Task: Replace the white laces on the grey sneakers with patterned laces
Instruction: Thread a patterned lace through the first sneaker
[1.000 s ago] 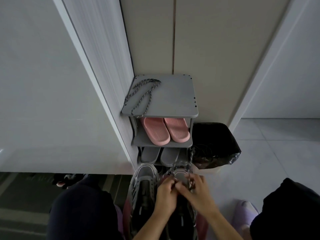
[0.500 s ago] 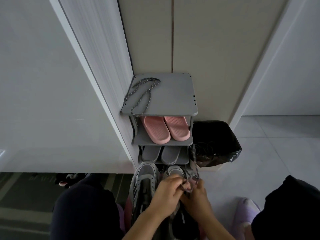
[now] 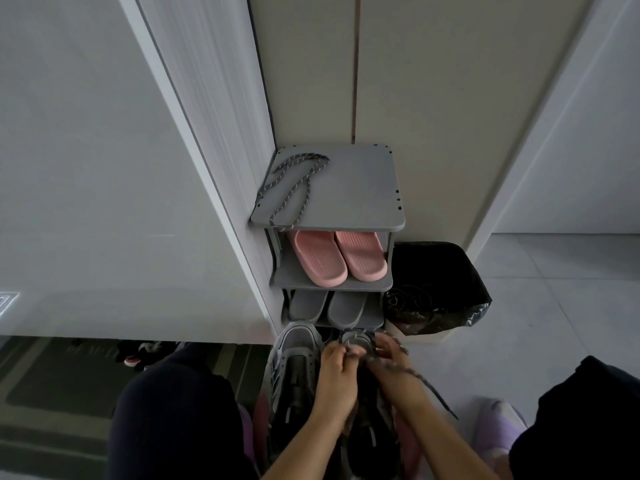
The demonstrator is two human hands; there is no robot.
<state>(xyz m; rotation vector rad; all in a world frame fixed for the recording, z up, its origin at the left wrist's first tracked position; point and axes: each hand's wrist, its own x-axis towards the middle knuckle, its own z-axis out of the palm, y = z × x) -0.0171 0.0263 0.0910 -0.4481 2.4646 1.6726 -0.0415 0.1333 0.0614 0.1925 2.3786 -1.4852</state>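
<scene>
Two grey sneakers stand on the floor between my knees. The left sneaker (image 3: 294,365) has no lace in its eyelets. My hands work over the toe end of the right sneaker (image 3: 356,339), which they mostly hide. My left hand (image 3: 337,379) pinches something at the front eyelets. My right hand (image 3: 394,365) grips a patterned lace (image 3: 429,386) that trails off to the right over the floor. A second patterned lace (image 3: 294,188) lies looped on top of the grey shoe rack (image 3: 356,202).
The rack holds pink slippers (image 3: 337,256) on its middle shelf and grey slippers (image 3: 327,304) below. A bin with a black bag (image 3: 436,289) stands right of it. A white cabinet wall runs at the left. My knees flank the sneakers.
My hands have shifted slightly on the right sneaker's toe end. The patterned lace now runs out from my right hand towards the lower right.
</scene>
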